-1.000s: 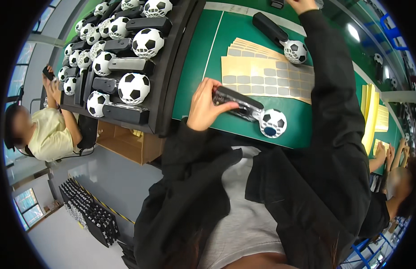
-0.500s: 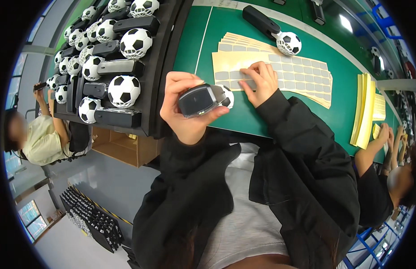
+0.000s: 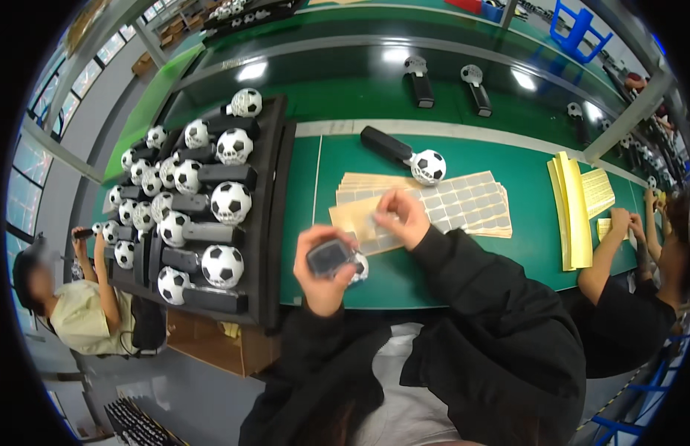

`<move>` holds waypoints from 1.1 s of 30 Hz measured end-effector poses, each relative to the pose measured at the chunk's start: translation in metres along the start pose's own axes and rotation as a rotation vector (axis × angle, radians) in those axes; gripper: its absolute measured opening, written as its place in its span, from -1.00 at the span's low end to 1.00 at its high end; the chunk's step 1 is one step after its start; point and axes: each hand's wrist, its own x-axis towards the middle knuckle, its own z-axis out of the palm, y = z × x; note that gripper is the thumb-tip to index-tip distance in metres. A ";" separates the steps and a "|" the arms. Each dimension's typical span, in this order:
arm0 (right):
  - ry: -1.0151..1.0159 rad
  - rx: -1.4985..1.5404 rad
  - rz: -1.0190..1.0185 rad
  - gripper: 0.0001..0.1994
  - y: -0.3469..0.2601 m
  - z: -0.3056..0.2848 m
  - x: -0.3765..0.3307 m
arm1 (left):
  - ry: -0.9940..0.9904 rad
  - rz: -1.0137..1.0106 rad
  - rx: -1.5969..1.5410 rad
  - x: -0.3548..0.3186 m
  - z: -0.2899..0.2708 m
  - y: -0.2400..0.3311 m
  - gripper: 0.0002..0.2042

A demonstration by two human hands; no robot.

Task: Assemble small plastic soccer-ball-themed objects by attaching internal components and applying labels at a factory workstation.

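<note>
Green bench: left hand (image 3: pixel 322 279) fingers wrapped around football-headed device (image 3: pixel 336 259); right hand (image 3: pixel 401 216) fingers pinching sticker sheet (image 3: pixel 449 208).

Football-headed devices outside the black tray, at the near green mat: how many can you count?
2. One device lies at the back of the mat beside the sticker sheets; the left hand holds the other device near the front. Sleeves may hide more.
</note>
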 end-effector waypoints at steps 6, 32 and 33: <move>-0.022 -0.084 -0.231 -0.71 -0.068 0.032 0.020 | -0.104 -0.012 0.438 0.016 0.018 0.003 -0.41; -0.293 0.023 0.442 -0.92 -0.127 0.032 -0.018 | -0.147 0.260 0.269 0.000 0.018 -0.013 -0.47; -0.284 0.011 0.429 -0.92 -0.127 0.034 -0.019 | -0.147 0.264 0.276 0.000 0.018 -0.013 -0.47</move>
